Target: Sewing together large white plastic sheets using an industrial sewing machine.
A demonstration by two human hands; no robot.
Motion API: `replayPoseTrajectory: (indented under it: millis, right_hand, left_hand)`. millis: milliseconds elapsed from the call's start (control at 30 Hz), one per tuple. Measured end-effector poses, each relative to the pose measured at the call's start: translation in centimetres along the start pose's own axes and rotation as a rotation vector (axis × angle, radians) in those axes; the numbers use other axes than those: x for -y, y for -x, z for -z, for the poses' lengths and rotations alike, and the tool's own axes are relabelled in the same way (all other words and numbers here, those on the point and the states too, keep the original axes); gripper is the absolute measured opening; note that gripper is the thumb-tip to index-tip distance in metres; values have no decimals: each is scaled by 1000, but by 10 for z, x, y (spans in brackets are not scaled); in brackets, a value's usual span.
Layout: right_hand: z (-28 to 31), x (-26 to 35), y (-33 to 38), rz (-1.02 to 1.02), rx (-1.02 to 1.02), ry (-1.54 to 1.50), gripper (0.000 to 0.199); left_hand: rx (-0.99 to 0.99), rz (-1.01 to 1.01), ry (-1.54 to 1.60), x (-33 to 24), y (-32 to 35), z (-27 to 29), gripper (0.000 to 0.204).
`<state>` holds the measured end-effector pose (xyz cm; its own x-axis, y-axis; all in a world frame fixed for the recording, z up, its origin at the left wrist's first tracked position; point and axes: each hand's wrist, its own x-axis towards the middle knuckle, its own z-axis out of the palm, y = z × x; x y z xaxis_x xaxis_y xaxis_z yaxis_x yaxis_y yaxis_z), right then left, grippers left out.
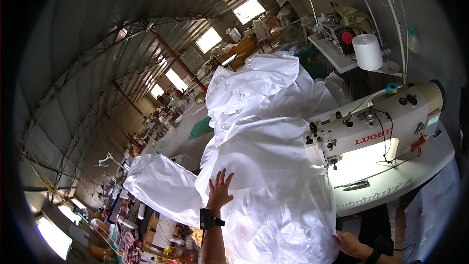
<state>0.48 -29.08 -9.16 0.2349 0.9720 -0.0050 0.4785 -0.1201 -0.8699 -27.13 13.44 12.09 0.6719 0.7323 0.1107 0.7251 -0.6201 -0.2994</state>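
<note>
Sheer, glossy white fabric [288,215] lies nearest, filling the middle and rising in heaped folds toward the far side. On it the bare left hand [221,195], a black device [207,219] strapped at its wrist, rests flat with fingers spread; the bare right hand [349,244] pinches the near right edge, its fingers partly hidden. To the right, a cream industrial sewing machine [364,124] stands over the fabric's border, blocking the way on that side. Small dark metal snips [356,185] lie beneath its arm, and a large white thread cone [367,52] stands at far right. Counted: two hands, one machine in front, one pair of snips, one such cone. Between the fabric's right edge and its own curved rim, the smooth white tabletop [432,164] offers open room.
</note>
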Motion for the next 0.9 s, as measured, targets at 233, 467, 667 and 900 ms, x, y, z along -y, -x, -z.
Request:
replayPoseTrajectory:
  millis: [233,467,667,900]
  right_hand:
    - [-2,2,-2,-10,-50,-6,20]
    - [-14,-10,0,44,-69,10,20]
    - [-22,-16,-7,68,-85,-99,24]
    - [46,11,40,66,-324,283,50]
  left_hand:
    - [-569,292,29,22,3,4,23]
    - [-541,-100,156,-28,7,196,11]
    - [966,-718,720,-211,158,205,15]
    - [1432,-572,1465,-315,217,-10,47]
